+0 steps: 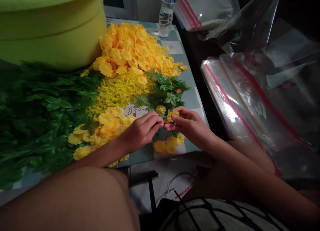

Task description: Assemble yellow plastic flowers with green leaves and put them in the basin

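Observation:
My left hand (141, 129) and my right hand (188, 124) meet fingertip to fingertip over the front of a low table (192, 97). The right hand pinches a small yellow artificial flower (172, 115); the left hand's fingers are closed against it, and what they grip is too small to make out. A single yellow flower (160, 109) lies just behind the hands. A few finished yellow flowers (168, 145) lie under my right wrist. Green plastic leaf pieces (166, 87) are heaped right behind the hands.
A big pile of orange-yellow petals (133, 49), yellow spiky centres (120, 89) and more yellow flowers (105, 124) cover the table. Dark green leaves (42, 114) fill the left. A green round box (50, 27), a water bottle (166, 14) and clear plastic bags (250, 101) stand around.

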`<state>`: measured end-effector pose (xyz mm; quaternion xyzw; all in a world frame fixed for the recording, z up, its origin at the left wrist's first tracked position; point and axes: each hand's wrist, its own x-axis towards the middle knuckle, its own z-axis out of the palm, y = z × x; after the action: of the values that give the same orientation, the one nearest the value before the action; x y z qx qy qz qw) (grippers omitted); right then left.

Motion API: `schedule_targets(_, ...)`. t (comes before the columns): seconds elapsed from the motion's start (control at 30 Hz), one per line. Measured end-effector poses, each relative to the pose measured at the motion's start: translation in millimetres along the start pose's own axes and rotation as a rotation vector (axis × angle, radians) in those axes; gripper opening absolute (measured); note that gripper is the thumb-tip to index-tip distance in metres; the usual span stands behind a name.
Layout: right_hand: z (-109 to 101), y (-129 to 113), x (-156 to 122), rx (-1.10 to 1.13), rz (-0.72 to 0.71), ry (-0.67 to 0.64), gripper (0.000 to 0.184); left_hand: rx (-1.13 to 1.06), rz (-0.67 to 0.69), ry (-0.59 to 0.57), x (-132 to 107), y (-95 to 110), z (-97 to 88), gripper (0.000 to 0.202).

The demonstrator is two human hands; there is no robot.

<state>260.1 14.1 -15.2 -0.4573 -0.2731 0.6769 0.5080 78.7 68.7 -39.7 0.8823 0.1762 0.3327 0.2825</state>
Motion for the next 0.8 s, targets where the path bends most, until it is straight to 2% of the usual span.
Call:
schedule_targets(0.1,-0.9,1.2,0.1,-0.030,-0.043,-0.021,0.021,-0.040,-0.041,0.046,0.9,1.1,1.3,0.008)
schedule_targets(0.2,-1.6,0.3,-2.1,-0.152,-0.153,-0.039,0.013,-0.159,-0.249,0.071,4.0,5.7,-0.2,0.008)
schedule_targets(0.3,-0.1,-1.6,-6.0,-0.352,-0.323,-0.060,0.003,-0.350,-0.499,-0.081,7.8,12.5,-5.2,0.024)
schedule_targets(0.37,0.7,-2.4,-8.8,-0.514,-0.458,-0.084,0.010,-0.412,-0.575,-0.210,9.6,16.4,-8.9,0.029)
schedule_targets(0.47,0.7,-2.8,-12.8,-0.772,-0.643,-0.110,0.018,-0.449,-0.636,-0.289,10.8,20.1,-13.0,0.027)
schedule_targets(0.53,0.5,-2.7,-15.5,-0.896,-0.737,-0.143,0.021,-0.455,-0.651,-0.314,11.3,21.5,-15.0,0.025)
schedule_targets(0.63,1.1,-2.1,-19.9,-0.975,-0.841,-0.225,0.024,-0.357,-0.567,-0.297,12.2,23.0,-17.7,0.023)
schedule_targets(0.8,2.2,2.2,-26.1,-1.183,-0.952,-0.181,0.021,-0.098,-0.348,-0.100,13.3,24.5,-21.0,0.021)
